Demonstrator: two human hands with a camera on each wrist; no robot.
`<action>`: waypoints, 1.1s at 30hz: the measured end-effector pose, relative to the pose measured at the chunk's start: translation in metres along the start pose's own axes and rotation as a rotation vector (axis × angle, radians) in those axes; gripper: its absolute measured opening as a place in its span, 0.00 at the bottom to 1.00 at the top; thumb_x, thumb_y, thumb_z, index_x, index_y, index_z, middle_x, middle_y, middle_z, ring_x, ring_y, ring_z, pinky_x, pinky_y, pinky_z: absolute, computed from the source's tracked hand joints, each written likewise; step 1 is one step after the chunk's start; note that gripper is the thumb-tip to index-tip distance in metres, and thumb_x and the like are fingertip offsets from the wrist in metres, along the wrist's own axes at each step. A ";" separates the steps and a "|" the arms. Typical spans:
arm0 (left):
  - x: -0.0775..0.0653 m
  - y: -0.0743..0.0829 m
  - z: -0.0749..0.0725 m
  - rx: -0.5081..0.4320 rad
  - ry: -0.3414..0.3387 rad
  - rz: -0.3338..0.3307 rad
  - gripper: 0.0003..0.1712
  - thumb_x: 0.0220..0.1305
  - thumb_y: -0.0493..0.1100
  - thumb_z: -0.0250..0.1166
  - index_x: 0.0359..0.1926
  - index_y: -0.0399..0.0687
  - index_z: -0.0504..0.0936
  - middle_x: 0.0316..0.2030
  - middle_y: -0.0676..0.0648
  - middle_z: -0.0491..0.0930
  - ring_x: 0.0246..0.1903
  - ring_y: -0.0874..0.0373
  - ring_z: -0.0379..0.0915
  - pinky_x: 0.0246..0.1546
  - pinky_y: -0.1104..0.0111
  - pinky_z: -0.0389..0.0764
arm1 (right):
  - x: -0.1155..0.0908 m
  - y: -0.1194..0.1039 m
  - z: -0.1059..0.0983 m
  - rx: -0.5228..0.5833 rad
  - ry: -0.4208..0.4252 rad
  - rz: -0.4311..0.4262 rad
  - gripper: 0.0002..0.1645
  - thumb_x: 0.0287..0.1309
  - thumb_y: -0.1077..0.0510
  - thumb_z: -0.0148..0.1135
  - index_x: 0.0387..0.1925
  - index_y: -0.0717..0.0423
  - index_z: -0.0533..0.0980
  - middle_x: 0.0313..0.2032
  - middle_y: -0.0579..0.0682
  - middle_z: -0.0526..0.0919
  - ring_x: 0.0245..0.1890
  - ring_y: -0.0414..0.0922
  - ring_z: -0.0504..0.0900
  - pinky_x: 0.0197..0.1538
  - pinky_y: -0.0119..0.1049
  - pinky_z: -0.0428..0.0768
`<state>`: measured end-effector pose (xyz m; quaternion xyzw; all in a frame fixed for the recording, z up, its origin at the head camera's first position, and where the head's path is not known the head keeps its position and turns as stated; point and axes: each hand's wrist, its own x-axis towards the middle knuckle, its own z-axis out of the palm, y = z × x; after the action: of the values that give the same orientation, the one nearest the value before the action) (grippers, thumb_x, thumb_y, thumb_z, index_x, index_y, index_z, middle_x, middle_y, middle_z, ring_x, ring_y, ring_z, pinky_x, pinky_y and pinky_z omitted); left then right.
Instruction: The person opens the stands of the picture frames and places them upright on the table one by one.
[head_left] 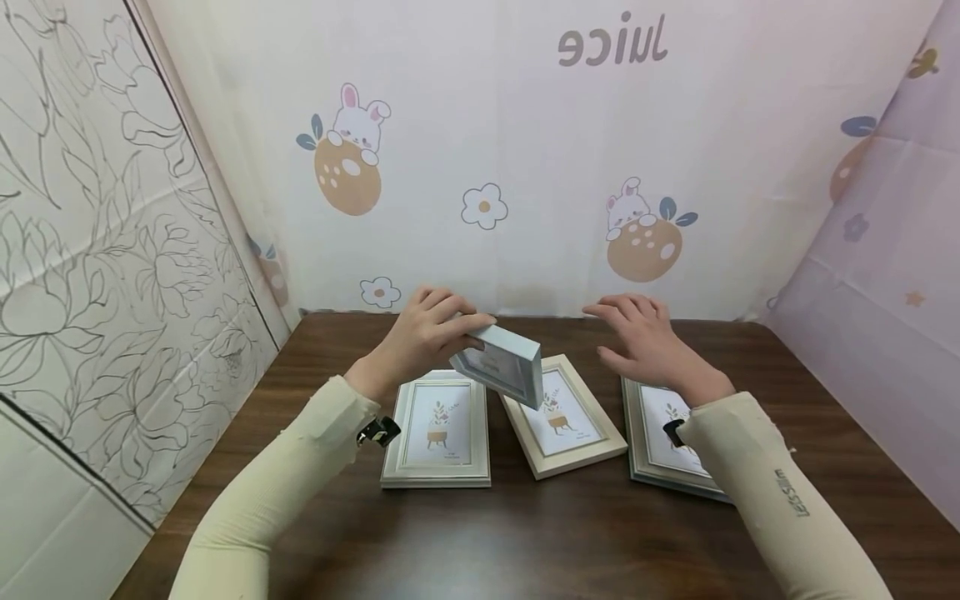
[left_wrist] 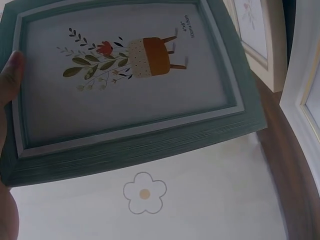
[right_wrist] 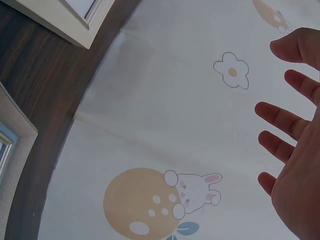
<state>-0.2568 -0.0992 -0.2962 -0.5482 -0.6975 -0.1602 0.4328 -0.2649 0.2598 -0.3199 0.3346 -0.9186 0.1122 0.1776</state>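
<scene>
My left hand (head_left: 435, 327) grips a blue-green picture frame (head_left: 501, 365) by its end and holds it tilted above the table. In the left wrist view this picture frame (left_wrist: 135, 137) shows a print of a potted plant, with the thumb on its edge. Below it, a cream picture frame (head_left: 592, 442) lies turned at an angle, partly covered by the held one. A white picture frame (head_left: 437, 473) lies under and beside my left wrist. My right hand (head_left: 637, 337) hovers with fingers spread, holding nothing, over a dark grey-green picture frame (head_left: 660, 475), which the forearm partly hides.
The brown wooden table (head_left: 517, 533) ends at the back against a pale curtain (head_left: 495, 267) printed with rabbits and flowers. A panel with line-drawn flowers (head_left: 112, 250) stands along the left, and another curtain (head_left: 885, 317) hangs on the right.
</scene>
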 end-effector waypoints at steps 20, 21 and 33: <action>0.007 0.001 -0.004 0.109 -0.118 -0.171 0.16 0.58 0.44 0.73 0.47 0.45 0.86 0.37 0.47 0.79 0.36 0.51 0.71 0.36 0.58 0.69 | -0.028 0.004 0.014 0.028 0.048 0.077 0.34 0.57 0.60 0.66 0.65 0.54 0.67 0.61 0.62 0.67 0.62 0.62 0.59 0.57 0.67 0.50; 0.007 0.002 -0.003 0.111 -0.119 -0.182 0.16 0.58 0.44 0.73 0.47 0.45 0.86 0.37 0.47 0.78 0.36 0.51 0.71 0.36 0.58 0.69 | -0.029 0.004 0.015 0.032 0.048 0.080 0.34 0.57 0.59 0.66 0.65 0.54 0.68 0.61 0.62 0.67 0.62 0.62 0.59 0.56 0.67 0.50; 0.009 0.002 -0.003 0.127 -0.132 -0.254 0.15 0.59 0.44 0.72 0.47 0.46 0.87 0.36 0.48 0.78 0.34 0.52 0.71 0.33 0.59 0.68 | -0.031 0.000 0.022 0.030 0.076 0.057 0.34 0.57 0.58 0.67 0.64 0.54 0.68 0.61 0.62 0.67 0.61 0.63 0.60 0.55 0.67 0.52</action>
<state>-0.2535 -0.0949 -0.2880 -0.4366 -0.7967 -0.1330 0.3961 -0.2484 0.2702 -0.3518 0.3064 -0.9186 0.1438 0.2042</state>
